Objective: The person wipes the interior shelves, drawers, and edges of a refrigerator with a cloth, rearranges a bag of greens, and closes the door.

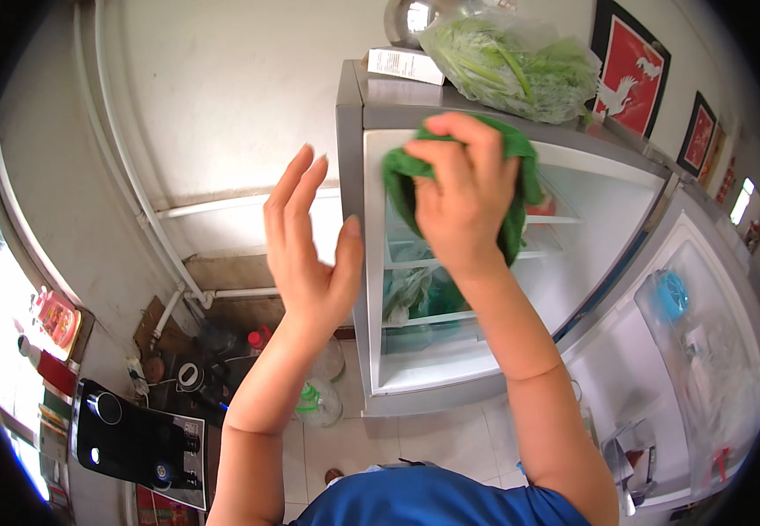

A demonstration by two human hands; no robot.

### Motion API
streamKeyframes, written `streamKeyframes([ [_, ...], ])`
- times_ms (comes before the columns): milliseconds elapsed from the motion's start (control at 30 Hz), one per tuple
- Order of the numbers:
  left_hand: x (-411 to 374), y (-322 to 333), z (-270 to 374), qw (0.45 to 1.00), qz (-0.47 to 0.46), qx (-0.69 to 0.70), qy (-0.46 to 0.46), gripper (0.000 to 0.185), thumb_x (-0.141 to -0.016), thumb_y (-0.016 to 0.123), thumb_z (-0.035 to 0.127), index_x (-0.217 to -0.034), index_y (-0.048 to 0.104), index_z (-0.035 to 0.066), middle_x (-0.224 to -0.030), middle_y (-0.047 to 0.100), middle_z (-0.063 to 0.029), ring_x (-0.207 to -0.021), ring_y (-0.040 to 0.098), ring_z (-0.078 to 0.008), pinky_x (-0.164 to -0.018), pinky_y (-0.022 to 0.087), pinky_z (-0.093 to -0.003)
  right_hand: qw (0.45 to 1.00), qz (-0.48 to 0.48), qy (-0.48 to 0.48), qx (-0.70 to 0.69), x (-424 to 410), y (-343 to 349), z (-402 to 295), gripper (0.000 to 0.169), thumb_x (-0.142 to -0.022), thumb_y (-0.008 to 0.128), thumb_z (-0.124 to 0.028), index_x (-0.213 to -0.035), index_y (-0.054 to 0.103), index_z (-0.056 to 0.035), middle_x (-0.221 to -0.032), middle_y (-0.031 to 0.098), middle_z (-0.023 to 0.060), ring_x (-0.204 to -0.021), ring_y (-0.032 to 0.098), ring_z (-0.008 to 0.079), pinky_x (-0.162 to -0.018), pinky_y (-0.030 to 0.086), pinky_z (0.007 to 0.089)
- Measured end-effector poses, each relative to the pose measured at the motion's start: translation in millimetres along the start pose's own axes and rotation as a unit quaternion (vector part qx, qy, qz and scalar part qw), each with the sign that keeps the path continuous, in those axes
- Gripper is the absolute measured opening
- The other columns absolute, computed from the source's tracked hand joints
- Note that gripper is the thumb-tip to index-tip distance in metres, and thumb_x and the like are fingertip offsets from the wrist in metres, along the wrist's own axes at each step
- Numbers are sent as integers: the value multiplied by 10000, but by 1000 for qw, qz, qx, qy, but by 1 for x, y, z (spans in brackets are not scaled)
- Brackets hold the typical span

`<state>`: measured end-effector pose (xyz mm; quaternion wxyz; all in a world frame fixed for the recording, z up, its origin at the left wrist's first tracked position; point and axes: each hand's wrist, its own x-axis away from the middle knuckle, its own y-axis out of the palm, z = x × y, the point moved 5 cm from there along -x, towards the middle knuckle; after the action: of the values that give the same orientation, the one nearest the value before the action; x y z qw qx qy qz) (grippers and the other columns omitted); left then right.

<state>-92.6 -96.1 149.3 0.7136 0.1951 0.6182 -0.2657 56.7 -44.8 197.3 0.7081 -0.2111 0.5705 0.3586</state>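
Note:
My right hand (465,191) grips a green cloth (524,167) at the upper front frame of an open refrigerator (350,197). The cloth hangs in folds around the fingers and hides part of the frame and interior. To its left, my left hand (311,243) is raised beside the refrigerator's left side, fingers apart, holding nothing; whether the thumb touches the side cannot be told. Behind my right arm, shelves (432,320) carry bagged items (409,289) and a red item (543,202). The refrigerator door (669,421) stands open at the right, with a blue item (671,294) in its bin.
A plastic bag of leafy greens (518,66), a white box (406,64) and a shiny metal vessel (413,20) sit on top of the refrigerator. White pipes (120,144) run along the wall. Lower left are a black appliance (137,440) and plastic bottles (319,402) on the floor.

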Motion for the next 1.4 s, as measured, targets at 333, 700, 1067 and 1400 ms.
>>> streamKeyframes([
  [333, -5, 38, -7, 998, 30, 52, -2, 711, -820, 584, -47, -1466, 287, -34, -1482, 355, -210, -1351, 400, -332, -1082, 379, -453, 999, -4, 38, 7, 4, -3, 6, 299, -646, 714, -34, -905, 620, -150, -1084, 585, -9, -859, 588, 216, -723, 396, 365],
  [700, -2, 49, -11, 994, 89, 55, 5, 735, -771, 615, -50, -1434, 298, -49, -1447, 398, -255, -1312, 420, -406, -1059, 378, -458, 1000, -2, 19, 23, 5, 0, 7, 296, -670, 755, -58, -929, 640, -144, -1101, 571, 18, -916, 574, 229, -798, 382, 365],
  [1067, 1, 49, -14, 993, 97, 64, -4, 743, -746, 644, -64, -1416, 327, -25, -1432, 424, -261, -1303, 445, -408, -1064, 385, -452, 999, -6, 1, 41, 8, -5, 16, 313, -648, 744, -39, -904, 628, -178, -1088, 585, -12, -916, 588, 198, -783, 387, 365],
  [1400, 3, 51, -16, 991, 118, 62, 15, 759, -741, 650, -68, -1420, 315, -17, -1430, 425, -278, -1300, 453, -426, -1061, 386, -462, 998, 1, -36, 47, 14, 1, 18, 327, -645, 695, 21, -900, 628, -171, -1064, 599, -16, -868, 592, 190, -732, 397, 336],
])
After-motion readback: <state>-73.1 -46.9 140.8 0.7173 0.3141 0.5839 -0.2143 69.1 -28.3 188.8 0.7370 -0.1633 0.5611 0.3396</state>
